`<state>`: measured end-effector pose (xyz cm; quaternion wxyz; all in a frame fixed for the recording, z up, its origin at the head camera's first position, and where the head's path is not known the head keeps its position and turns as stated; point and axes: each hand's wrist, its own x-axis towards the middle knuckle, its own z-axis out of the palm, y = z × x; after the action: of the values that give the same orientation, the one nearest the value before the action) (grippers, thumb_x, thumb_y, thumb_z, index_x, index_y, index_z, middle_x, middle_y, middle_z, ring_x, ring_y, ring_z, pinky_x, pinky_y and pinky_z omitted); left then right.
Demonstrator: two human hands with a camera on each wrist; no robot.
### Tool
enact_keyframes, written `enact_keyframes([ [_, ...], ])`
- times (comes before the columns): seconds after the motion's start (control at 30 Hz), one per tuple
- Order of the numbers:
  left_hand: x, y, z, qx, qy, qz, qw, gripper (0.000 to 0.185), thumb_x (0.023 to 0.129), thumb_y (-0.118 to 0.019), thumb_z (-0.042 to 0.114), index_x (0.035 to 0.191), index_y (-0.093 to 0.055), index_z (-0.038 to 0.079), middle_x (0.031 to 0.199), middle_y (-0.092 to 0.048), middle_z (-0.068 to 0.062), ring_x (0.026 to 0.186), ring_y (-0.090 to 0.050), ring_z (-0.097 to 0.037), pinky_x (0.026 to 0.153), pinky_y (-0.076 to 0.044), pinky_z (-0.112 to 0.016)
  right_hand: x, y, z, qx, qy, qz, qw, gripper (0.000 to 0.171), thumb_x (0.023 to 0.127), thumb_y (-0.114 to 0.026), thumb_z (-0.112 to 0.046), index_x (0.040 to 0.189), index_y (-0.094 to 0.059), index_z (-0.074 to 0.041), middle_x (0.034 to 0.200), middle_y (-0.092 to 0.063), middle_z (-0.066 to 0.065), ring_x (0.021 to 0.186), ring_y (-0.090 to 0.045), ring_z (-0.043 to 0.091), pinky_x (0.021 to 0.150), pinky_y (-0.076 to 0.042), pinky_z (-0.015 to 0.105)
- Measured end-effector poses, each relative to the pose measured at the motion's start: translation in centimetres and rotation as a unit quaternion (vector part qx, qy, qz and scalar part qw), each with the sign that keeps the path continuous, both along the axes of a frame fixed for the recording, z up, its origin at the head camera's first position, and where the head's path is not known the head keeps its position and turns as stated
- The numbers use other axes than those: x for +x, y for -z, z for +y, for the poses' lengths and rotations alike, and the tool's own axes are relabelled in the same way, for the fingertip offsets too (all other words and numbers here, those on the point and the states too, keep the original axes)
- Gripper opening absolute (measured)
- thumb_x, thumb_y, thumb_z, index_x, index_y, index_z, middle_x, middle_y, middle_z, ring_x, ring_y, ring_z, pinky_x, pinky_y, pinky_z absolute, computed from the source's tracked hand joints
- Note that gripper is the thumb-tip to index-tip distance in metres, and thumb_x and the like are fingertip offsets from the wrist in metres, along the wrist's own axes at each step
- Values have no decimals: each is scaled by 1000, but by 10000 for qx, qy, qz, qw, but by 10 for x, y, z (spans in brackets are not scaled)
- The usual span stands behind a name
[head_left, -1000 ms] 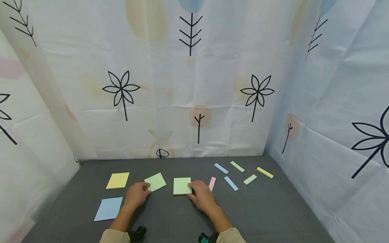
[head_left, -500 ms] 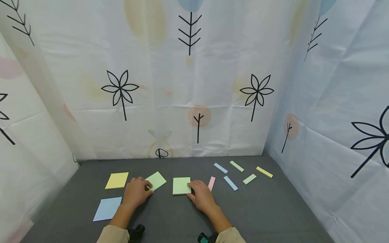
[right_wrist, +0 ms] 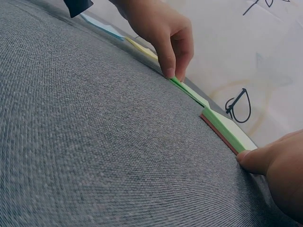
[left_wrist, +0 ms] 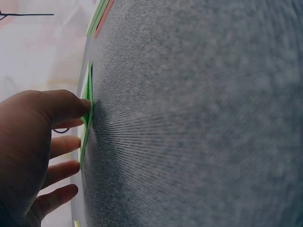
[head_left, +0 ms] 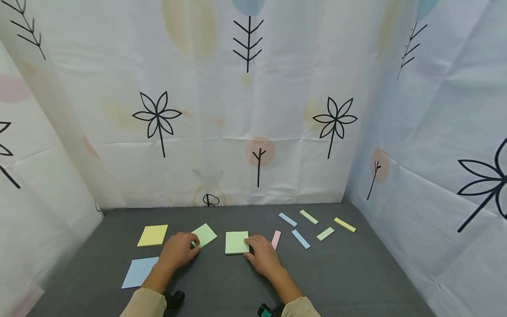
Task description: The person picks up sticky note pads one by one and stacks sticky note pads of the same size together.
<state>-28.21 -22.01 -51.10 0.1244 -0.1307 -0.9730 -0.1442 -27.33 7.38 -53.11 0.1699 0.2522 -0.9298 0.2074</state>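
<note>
Left hand: the left hand (head_left: pixel 177 251) lies on the grey table (head_left: pixel 348 273), thumb and fingertips pinching the near-left corner of the tilted green pad (head_left: pixel 204 234); in the left wrist view the thumb (left_wrist: pixel 71 105) presses on that pad's edge.
Tilted green pad: flat on the table left of centre, turned diamond-wise, one corner towards the back wall and one towards the left hand; its sides look about equal, so no long axis can be told.
Right hand: the right hand (head_left: pixel 262 256) rests on the table, fingertips curled against the near-right corner of the square green pad (head_left: pixel 236 242), touching its edge; whether they clamp it I cannot tell.
Square green pad: flat at the table's centre, edges square to the table front, just right of the tilted pad and apart from it.
Hands: apart, one pad each.
Other pads: yellow pad (head_left: pixel 152 235) at far left; blue pad (head_left: pixel 138 271) in front of it.
Strips: pink strip (head_left: pixel 275 239) just right of the right hand, long axis running front to back.
</note>
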Motion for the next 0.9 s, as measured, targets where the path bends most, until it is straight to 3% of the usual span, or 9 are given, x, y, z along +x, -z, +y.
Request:
enact_keyframes([
  [0.23, 3, 4, -1, 345, 28, 81, 9994, 9, 82, -77, 21, 90, -75, 18, 93, -69, 0, 95, -63, -28, 83, -48, -51, 1, -1, 1, 16, 43, 13, 10000, 38, 86, -75, -22, 119, -67, -7, 119, -65, 6, 116, -56, 27, 97, -43, 42],
  [0.5, 3, 4, -3, 456, 101, 61, 9989, 11, 81, -78, 23, 90, -75, 18, 98, -69, -1, 99, -62, -29, 87, -47, -51, 1, 0, 1, 5, 56, -12, 10000, 38, 86, -75, -22, 119, -67, -7, 119, -65, 5, 116, -55, 26, 98, -43, 42],
  [0.77, -1, 9, -7, 694, -19, 45, 9976, 11, 83, -77, 24, 92, -73, 18, 101, -68, -2, 103, -59, -31, 86, -46, -52, 0, 1, 2, -37, 3, 72, 10000, 38, 85, -76, -21, 118, -67, -7, 118, -65, 6, 115, -56, 27, 97, -43, 43],
  [0.9, -3, 13, -8, 716, -212, 85, 9972, 20, 81, -78, 23, 98, -73, 14, 107, -68, -7, 107, -58, -36, 88, -44, -55, 0, 2, 1, -1, -7, 79, 10000, 38, 85, -76, -23, 118, -67, -8, 118, -66, 5, 115, -56, 26, 97, -44, 42],
])
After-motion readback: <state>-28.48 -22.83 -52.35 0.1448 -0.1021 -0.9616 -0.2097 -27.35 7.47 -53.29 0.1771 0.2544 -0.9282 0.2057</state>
